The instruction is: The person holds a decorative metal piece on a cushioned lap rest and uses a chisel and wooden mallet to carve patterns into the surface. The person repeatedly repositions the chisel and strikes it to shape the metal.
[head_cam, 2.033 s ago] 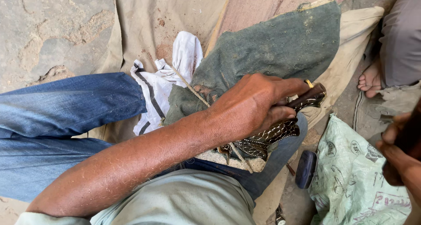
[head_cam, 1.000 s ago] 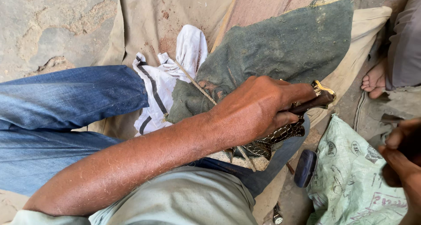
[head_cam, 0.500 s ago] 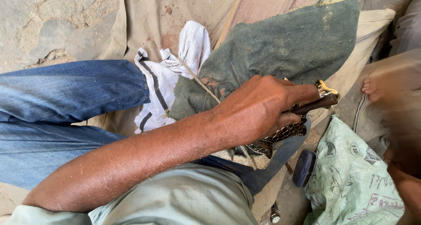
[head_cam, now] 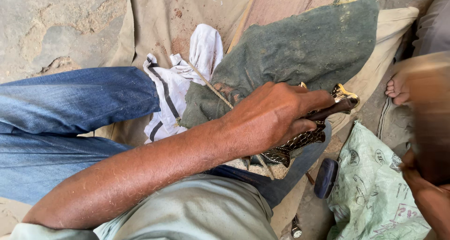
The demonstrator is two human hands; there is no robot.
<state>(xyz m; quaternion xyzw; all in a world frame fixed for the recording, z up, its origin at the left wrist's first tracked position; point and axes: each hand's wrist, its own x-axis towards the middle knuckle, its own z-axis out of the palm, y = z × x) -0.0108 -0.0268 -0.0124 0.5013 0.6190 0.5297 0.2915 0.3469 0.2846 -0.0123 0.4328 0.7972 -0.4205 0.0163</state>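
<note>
One hand clamps a dark patterned metal piece (head_cam: 300,141) against the lap.

Left hand (head_cam: 272,116), right of frame centre, keeps its grip closed over the piece, whose long axis climbs from lower centre toward a brass-coloured tip (head_cam: 344,97) at the right. Green cloth (head_cam: 300,48) lies above. Right hand (head_cam: 429,127) is a blur at the right edge, its grip unreadable, and sits farther off.
</note>
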